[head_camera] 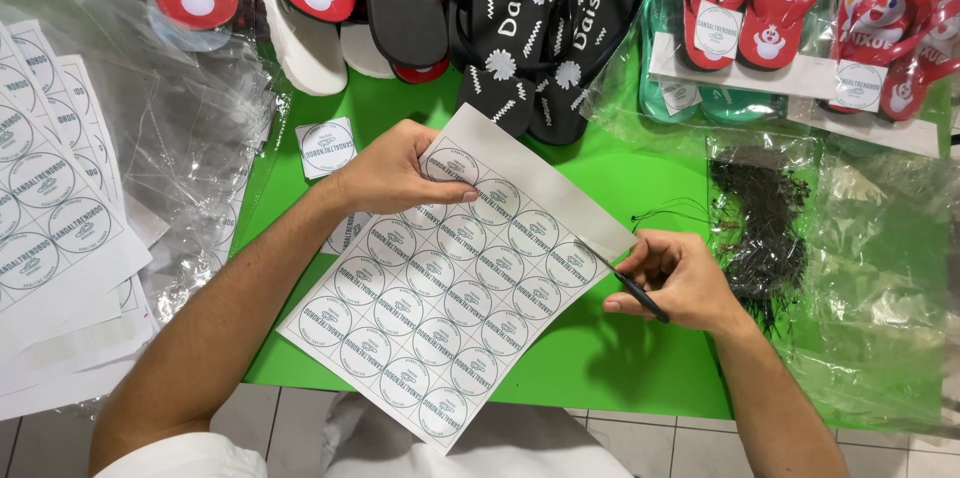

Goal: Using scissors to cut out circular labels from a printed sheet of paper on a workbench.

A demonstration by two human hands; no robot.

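Partly hidden scissors (pixel 640 296) in right hand (pixel 683 283) meet label sheet (pixel 450 283).

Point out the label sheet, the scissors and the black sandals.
Label sheet (pixel 450 288): head view, middle of the sheet.
Scissors (pixel 640 295): head view, black blade by the right hand.
Black sandals (pixel 530 18): head view, printed footbed.

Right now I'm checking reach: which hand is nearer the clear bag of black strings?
The right hand, holding scissors, lies just left of the bag of black strings. The left hand is farther left, across the label sheet.

Packing workshop: bagged flip-flops (pixel 757 8), label sheets (pixel 50 208), green table (pixel 640 178).
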